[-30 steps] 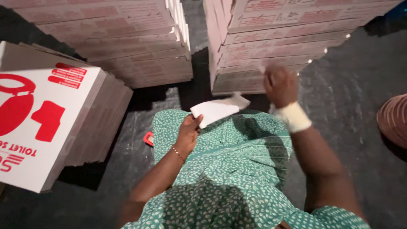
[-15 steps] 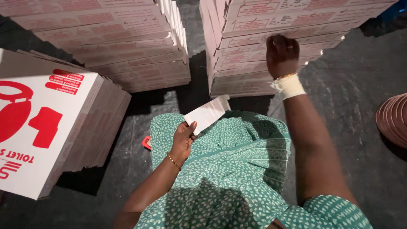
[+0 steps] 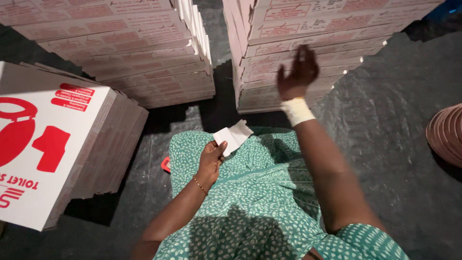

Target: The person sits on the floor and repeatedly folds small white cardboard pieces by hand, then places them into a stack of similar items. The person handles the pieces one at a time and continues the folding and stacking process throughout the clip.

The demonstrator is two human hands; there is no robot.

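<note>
The left hand (image 3: 211, 161) rests on the lap, fingers pinched on a small white folded sheet (image 3: 233, 136); the sheet is flat, roughly square, plain on the side that shows, and it sticks up and out past the fingertips over the green patterned cloth (image 3: 250, 212) that covers the knees. The right hand (image 3: 298, 72) is raised in front of the right stack of flat cartons (image 3: 308, 29), fingers spread loosely and holding nothing; it is blurred, so whether it touches the stack cannot be told; a pale band (image 3: 297, 110) wraps the wrist. The cartons in that stack are whitish with red print, laid flat one on another; a second stack like it (image 3: 120, 53) stands to the left, with a dark gap between the two. Nearer on the left, another pile of flattened white cartons with large red shapes (image 3: 48, 144) sits on the dark floor (image 3: 394, 159). A small red thing (image 3: 166, 164) peeks out beside the cloth; a brown ribbed object (image 3: 447, 135) lies at the right edge.
</note>
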